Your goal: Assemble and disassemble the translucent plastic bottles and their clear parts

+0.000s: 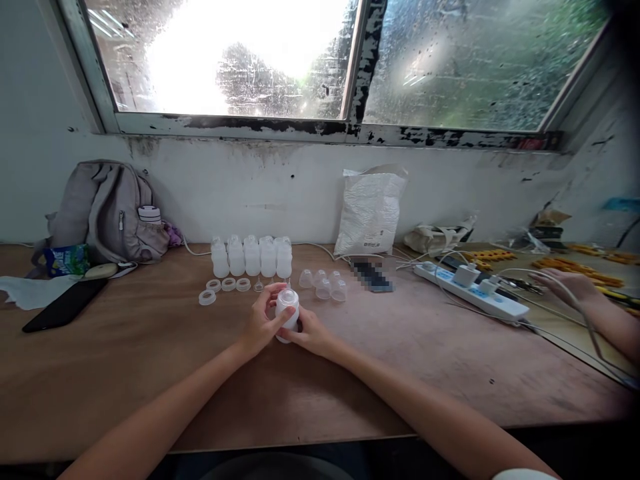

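One big brown counter [200,400] lies in front of you, flat and smooth, with a dull look like wood. The gray backpack [103,213] at the back left looks soft and baggy, and the puffy white bag [371,210] leaning on the wall is thin and crinkly. Next comes the row of white bottles [251,259], round and cloudy, packed close together at the back. Your left hand [264,317] and right hand [313,333] hold one milky bottle [287,303] between them, over the counter near its middle. Your left fingers curl around its far side, with the thumb pressed on the near side. Your right fingers and thumb pinch it lower down, on the right. It looks almost upright, but you can't tell if its bottom touches the counter. It should feel light, a bit stiff, and maybe slippery, since it looks like smooth plastic. Hold it around its fat middle, and don't squeeze hard. To its right sit small clear cups [323,288], shaped like little domes. Smallest are the pale rings [207,297] to its left, flat and round with holes in them.
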A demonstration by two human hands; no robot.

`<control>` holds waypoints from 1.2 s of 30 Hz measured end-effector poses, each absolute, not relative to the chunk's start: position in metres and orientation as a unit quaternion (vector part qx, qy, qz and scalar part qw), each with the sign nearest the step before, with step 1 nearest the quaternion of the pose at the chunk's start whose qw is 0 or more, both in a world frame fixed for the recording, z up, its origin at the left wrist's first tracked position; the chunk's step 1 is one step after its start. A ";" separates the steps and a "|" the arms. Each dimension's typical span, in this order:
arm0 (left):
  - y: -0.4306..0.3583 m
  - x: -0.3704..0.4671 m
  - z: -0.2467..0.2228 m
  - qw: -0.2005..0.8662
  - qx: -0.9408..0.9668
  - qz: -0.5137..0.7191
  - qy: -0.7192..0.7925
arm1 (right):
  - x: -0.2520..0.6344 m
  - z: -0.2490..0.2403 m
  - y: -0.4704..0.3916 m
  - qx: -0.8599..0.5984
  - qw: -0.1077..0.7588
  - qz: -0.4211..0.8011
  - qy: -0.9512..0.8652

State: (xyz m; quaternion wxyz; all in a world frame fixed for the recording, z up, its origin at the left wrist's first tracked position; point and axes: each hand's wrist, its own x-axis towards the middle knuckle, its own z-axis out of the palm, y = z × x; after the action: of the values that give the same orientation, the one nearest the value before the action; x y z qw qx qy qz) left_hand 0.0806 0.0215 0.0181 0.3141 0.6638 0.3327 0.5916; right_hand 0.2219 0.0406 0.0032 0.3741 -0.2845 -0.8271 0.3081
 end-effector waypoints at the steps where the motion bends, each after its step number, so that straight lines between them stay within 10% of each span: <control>1: 0.022 0.081 0.018 0.312 0.660 0.597 0.333 | 0.222 0.003 0.041 -0.283 0.374 0.307 -0.828; 36: 0.023 0.073 0.017 0.404 0.631 0.610 0.258 | 0.225 0.004 0.040 -0.313 0.352 0.305 -0.828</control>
State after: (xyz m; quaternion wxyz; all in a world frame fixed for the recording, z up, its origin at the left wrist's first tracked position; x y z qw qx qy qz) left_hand 0.0727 0.0232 0.0166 0.4037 0.6311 0.2578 0.6101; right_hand 0.2246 0.0403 0.0039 0.3518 -0.3127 -0.8281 0.3046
